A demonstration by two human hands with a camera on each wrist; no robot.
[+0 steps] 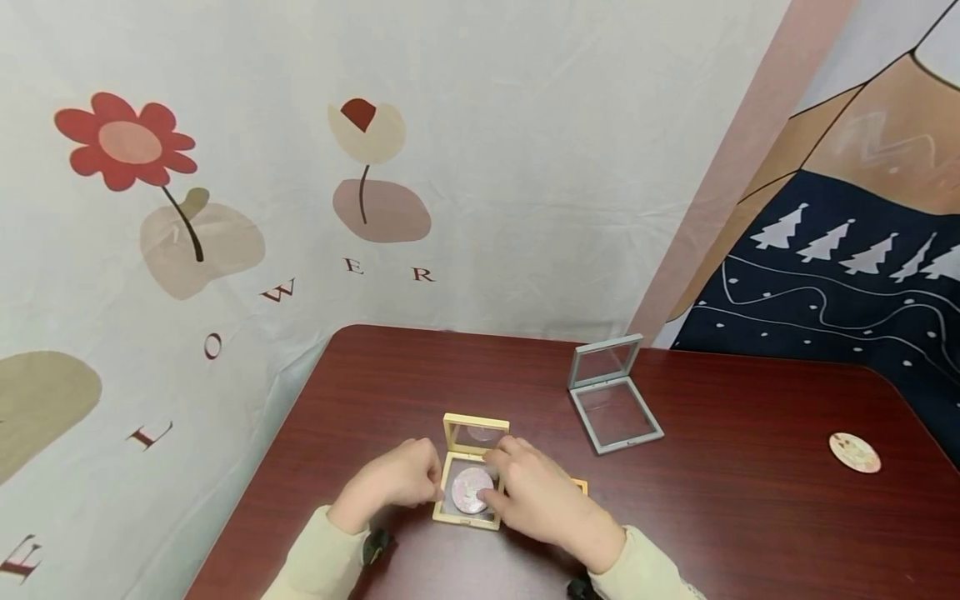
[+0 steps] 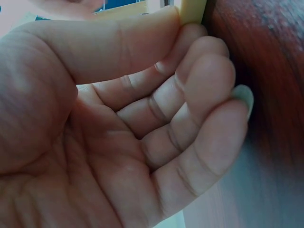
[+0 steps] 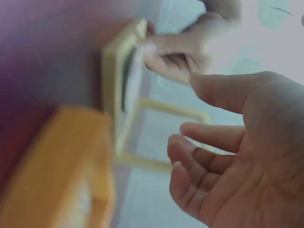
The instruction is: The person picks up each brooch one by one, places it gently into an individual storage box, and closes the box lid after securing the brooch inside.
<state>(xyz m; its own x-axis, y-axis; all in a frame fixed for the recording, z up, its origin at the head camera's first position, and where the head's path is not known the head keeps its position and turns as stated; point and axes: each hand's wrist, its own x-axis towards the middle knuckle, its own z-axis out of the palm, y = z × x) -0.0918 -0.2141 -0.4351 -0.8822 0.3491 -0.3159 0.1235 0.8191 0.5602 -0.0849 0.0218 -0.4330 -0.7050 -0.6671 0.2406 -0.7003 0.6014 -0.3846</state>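
A pale yellow hinged frame [image 1: 466,522] lies on the table with its lid raised at the back. On its clear base window sits a pinkish round disc [image 1: 471,490]. My left hand [image 1: 405,475] pinches the frame's left side; in the left wrist view the thumb and forefinger meet at its yellow edge [image 2: 192,12], the other fingers curled. My right hand [image 1: 543,492] hovers at the frame's right side, thumb overlapping the disc's edge in the head view. Its fingers are relaxed, holding nothing, in the right wrist view.
An orange frame [image 3: 61,152] lies close beside the yellow one, mostly hidden under my right hand in the head view. Farther back stands an opened grey frame [image 1: 630,443]. Another round disc [image 1: 855,452] lies on the table [image 1: 750,517] at the right. A printed cloth hangs behind.
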